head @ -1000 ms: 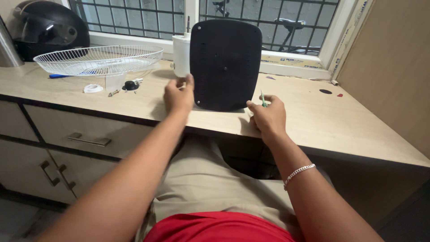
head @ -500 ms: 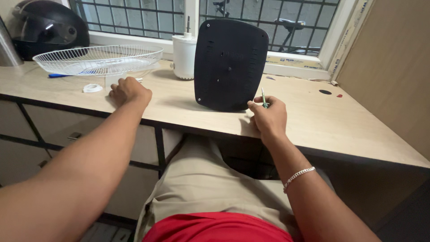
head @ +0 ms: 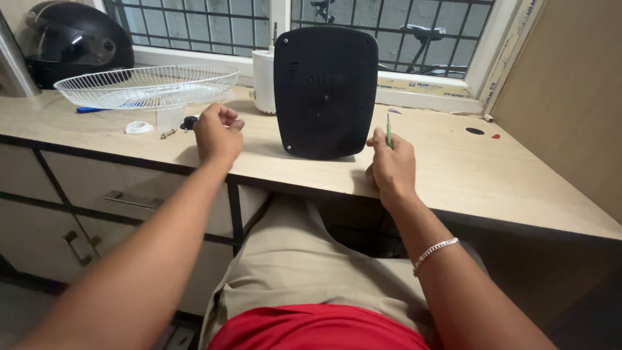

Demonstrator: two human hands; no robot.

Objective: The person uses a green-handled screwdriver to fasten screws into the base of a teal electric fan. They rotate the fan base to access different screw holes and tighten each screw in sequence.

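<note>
Nearest the camera are the person's lap in beige trousers and a red shirt hem, with both forearms reaching out over the front edge of the pale wooden surface (head: 453, 168). The right hand (head: 391, 165), a silver bracelet (head: 435, 250) on its wrist, rests on the surface near the edge, its fingers pinched round a thin green-handled screwdriver (head: 389, 133) that stands nearly upright. The left hand (head: 217, 135) is curled into a loose fist above the surface; whether anything lies inside it cannot be told. Between the two hands, a little further back, a black fan base plate (head: 325, 91) stands on edge, its flat slotted face turned toward the person, just beside the right hand and apart from the left. Just beyond the left hand lie a small black knob (head: 188, 122), a screw (head: 167, 133) and a white ring (head: 137, 127). Behind them a white wire fan guard (head: 146, 86) rests bowl-like on a clear plastic piece (head: 170, 118), with a blue pen (head: 91, 109) under its rim. A white motor housing (head: 263, 81) stands behind the plate's left edge. Farthest back, a black helmet (head: 74, 42) sits in the left corner below the barred window (head: 194, 26).
</note>
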